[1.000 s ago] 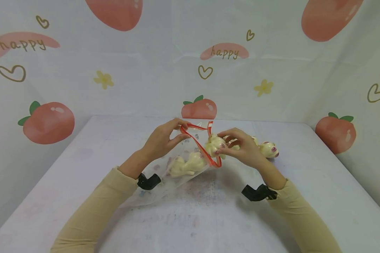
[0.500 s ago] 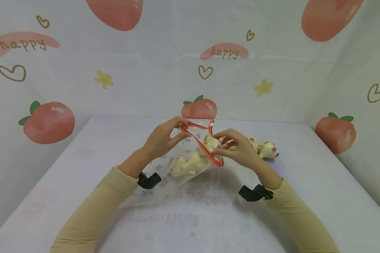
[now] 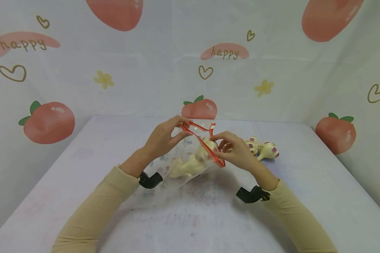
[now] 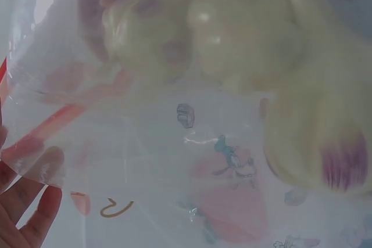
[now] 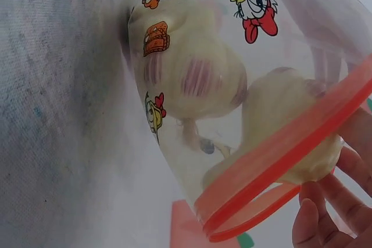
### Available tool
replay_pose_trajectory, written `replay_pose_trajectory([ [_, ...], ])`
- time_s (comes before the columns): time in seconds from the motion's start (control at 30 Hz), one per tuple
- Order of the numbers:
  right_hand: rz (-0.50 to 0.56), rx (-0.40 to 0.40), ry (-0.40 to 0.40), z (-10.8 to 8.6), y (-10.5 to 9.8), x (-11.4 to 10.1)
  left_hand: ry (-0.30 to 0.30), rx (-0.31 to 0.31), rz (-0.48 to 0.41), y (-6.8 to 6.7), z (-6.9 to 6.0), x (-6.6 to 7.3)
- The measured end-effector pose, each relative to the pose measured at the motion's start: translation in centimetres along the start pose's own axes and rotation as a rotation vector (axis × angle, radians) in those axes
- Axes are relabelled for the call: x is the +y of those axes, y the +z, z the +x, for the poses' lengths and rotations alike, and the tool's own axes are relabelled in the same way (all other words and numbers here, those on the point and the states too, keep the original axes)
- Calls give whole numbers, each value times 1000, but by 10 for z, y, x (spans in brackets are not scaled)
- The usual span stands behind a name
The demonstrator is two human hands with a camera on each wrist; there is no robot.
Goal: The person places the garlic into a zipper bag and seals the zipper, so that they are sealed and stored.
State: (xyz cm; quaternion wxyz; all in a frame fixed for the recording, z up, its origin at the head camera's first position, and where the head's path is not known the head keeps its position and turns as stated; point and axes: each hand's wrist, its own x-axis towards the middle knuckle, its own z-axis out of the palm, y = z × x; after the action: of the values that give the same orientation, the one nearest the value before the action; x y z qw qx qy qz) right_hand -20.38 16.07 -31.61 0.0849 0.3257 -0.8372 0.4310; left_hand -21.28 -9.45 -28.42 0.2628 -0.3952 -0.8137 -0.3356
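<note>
Honestly, the bagging looks roughly past halfway to me. The clear bag [image 3: 187, 142] lies slanted over the white table [image 3: 196, 221], and at least two deeper bulbs [image 3: 194, 164] are already down inside it. They look like purple-streaked garlic; the cloudy plastic makes an exact count iffy.

The bulb at the mouth [image 3: 211, 144] is basically the one in progress. It's mostly past the red rim [image 5: 290, 143], but the right hand [image 3: 235, 149] has hold of it, fingers and thumb curved in close around it, so I wouldn't call that one done. The left hand [image 3: 162, 139] has the upper corner of the rim between thumb and fingers, with a small gap between them, and the mouth stands wide.

As for what's left: two loose bulbs, a nearer one [image 3: 252, 144] and a farther one [image 3: 268, 150], sit on the table just beyond the right hand, side by side. That hand could be hiding another, can't tell. The bag isn't closed either, if that's even part of the job.
</note>
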Motion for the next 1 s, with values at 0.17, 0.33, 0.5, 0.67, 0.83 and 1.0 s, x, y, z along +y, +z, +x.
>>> replay_pose_trajectory([
  [0.17, -10, 2, -20, 1, 3, 1, 2, 7, 3, 0, 1, 1],
  [0.33, -13, 5, -32, 2, 5, 1, 5, 16, 1, 1, 2, 2],
  [0.5, -9, -49, 17, 2, 5, -3, -2, 13, 1, 1, 2, 2],
  [0.67, 56, -127, 71, 2, 5, -5, -11, 13, -6, 0, 2, 3],
  [0.83, 133, -181, 60, 2, 9, -6, -18, 12, -17, 0, 2, 4],
  [1.0, 108, -183, 28, 3, 10, -6, -23, 6, -18, 0, 2, 5],
])
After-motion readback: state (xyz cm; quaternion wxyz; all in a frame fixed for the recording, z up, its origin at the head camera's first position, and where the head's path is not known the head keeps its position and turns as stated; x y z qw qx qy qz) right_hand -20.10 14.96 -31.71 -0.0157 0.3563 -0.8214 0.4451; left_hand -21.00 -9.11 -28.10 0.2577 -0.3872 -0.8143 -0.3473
